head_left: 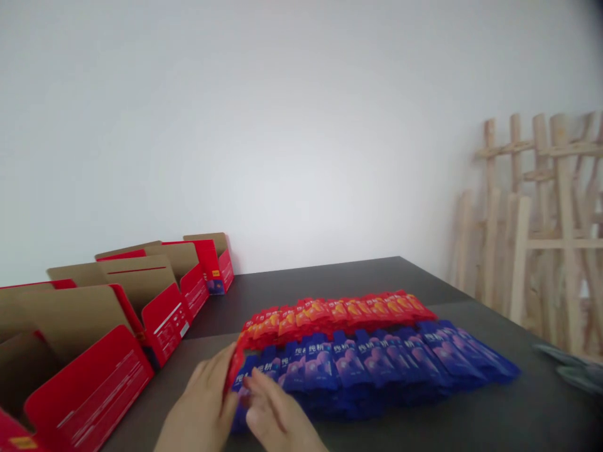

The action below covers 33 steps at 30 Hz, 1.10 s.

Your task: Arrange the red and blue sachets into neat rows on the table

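Two overlapping rows of small printed pouches lie on the dark table. The red pouches (330, 312) form the far row and the blue pouches (372, 364) the near one. At the left end of the rows is my left hand (202, 395), with its fingers and thumb closed about the edge of a red pouch (235, 361). Close beside it, my right hand (280, 411) has its bent fingers apart over the leftmost blue pouches, with nothing visible between them. Its fingertips are slightly blurred, and whether they touch the pouches is unclear.
Several open red cardboard boxes (89, 395) with brown insides line the left side of the table (301, 276). Wooden frames (560, 207) lean against the white wall at the right. A blurred grey-green object (572, 367) sits by the table's right edge.
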Motion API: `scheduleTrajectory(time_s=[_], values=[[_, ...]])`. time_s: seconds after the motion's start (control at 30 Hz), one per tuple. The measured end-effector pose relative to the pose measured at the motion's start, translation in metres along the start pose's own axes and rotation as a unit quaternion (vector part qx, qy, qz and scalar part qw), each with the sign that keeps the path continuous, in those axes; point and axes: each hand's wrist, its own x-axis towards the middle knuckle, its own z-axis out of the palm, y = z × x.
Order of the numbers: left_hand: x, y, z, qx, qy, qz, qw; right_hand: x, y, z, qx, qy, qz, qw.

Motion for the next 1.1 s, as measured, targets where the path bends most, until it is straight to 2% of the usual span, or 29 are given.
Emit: scheduleTrajectory(time_s=[0.07,0.13,0.2,0.27,0.3,0.33,0.4,0.43,0.47,0.53,0.63,0.7,0.8,0.9,1.0,1.1], values=[[0.019,0.044,0.014,-0.022,0.035,0.101,0.994,0.01,-0.022,-0.012,0.105,0.059,-0.021,0.992],[0.033,0.081,0.024,-0.057,0.032,0.142,0.988,0.016,-0.039,-0.031,0.179,0.147,-0.03,0.972],[0.042,0.105,0.026,-0.129,-0.023,0.129,0.983,0.015,-0.048,-0.054,0.231,0.188,-0.005,0.954],[0.049,0.117,0.025,-0.256,-0.116,0.089,0.955,0.005,-0.052,-0.075,0.242,0.155,0.049,0.957],[0.052,0.121,0.025,-0.333,-0.173,0.06,0.925,-0.002,-0.051,-0.083,0.232,0.128,0.077,0.961],[0.055,0.123,0.026,-0.409,-0.232,0.026,0.882,-0.008,-0.05,-0.089,0.217,0.108,0.098,0.965],[0.059,0.128,0.034,-0.539,-0.319,-0.04,0.778,-0.02,-0.045,-0.096,0.184,0.1,0.122,0.97],[0.061,0.13,0.039,-0.588,-0.334,-0.067,0.734,-0.025,-0.042,-0.099,0.173,0.108,0.127,0.971],[0.062,0.132,0.044,-0.627,-0.328,-0.088,0.702,-0.029,-0.038,-0.101,0.168,0.118,0.129,0.97],[0.065,0.135,0.052,-0.682,-0.279,-0.116,0.666,-0.036,-0.029,-0.103,0.176,0.112,0.137,0.968],[0.067,0.138,0.054,-0.715,-0.213,-0.15,0.649,-0.046,-0.016,-0.104,0.194,0.058,0.153,0.967],[0.066,0.139,0.052,-0.722,-0.208,-0.16,0.64,-0.053,-0.011,-0.104,0.184,0.045,0.16,0.969],[0.062,0.14,0.051,-0.718,-0.259,-0.168,0.623,-0.063,-0.011,-0.106,0.121,0.066,0.155,0.978],[0.059,0.14,0.056,-0.701,-0.294,-0.172,0.626,-0.069,-0.015,-0.115,0.013,0.088,0.166,0.982],[0.056,0.147,0.06,-0.706,-0.249,-0.195,0.633,-0.074,-0.021,-0.121,-0.052,0.139,0.157,0.976],[0.049,0.156,0.063,-0.705,-0.198,-0.245,0.636,-0.077,-0.024,-0.116,-0.002,0.197,0.117,0.973]])
